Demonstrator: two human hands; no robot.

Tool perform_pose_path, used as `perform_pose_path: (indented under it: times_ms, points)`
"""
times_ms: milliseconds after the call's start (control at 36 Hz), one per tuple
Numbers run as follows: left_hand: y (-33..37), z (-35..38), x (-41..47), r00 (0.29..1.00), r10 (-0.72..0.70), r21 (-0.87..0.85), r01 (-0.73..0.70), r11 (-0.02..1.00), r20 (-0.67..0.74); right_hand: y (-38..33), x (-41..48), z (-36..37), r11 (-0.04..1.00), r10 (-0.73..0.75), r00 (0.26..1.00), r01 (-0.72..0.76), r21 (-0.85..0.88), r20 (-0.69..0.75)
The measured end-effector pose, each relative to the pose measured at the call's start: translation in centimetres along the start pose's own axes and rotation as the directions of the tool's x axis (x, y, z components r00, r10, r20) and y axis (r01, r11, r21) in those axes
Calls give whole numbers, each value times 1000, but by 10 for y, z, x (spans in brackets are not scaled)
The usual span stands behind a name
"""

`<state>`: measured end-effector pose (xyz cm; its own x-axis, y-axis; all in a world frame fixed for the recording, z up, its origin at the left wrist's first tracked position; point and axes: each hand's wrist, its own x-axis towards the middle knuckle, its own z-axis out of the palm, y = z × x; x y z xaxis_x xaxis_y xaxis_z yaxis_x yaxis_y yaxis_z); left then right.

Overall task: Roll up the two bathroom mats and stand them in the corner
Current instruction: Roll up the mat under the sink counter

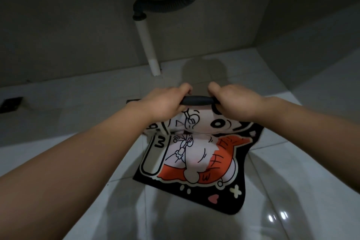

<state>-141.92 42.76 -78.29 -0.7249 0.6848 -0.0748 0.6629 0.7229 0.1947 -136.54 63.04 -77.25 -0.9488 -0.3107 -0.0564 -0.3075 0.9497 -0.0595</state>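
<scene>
On the floor (58, 132), near its far edge below the wall, the mat (194, 163) lies partly flat, its far end lifted and curled into a thin black roll (196, 101) that my left hand (167, 103) and right hand (238, 104) both grasp, fingers wrapped over it.

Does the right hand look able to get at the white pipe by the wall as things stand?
Probably yes, but only after letting go: the right hand and left hand both grip the cartoon mat by its rolled far edge. Only bare tiled floor lies between them and the white pipe.
</scene>
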Motion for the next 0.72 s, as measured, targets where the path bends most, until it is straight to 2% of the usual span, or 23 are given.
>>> perform_pose_path:
  times_ms: [111, 222, 472, 556, 667, 723]
  points:
    - [5, -2, -1, 999, 47, 36, -48, 998, 27, 4, -3, 4, 973, -176, 982, 164, -163, -65]
    - [2, 4, 5, 999, 37, 32, -37, 999, 7, 6, -4, 10, 963, -252, 959, 235, -135, -129]
    - [2, 9, 8, 998, 18, 134, -10, 991, -59, 5, 4, 11, 996, -89, 995, 89, 25, 31]
    - [6, 10, 12, 999, -16, 112, 20, 993, -42, 5, 8, 12, 997, -78, 993, 79, -14, 85]
    - [5, 13, 15, 999, -37, 59, 39, 997, -34, 4, 13, 13, 999, -34, 996, 36, -28, 79]
    - [2, 12, 15, 999, -20, 59, 22, 998, -31, 2, 11, 14, 988, -49, 996, 59, -143, 68]
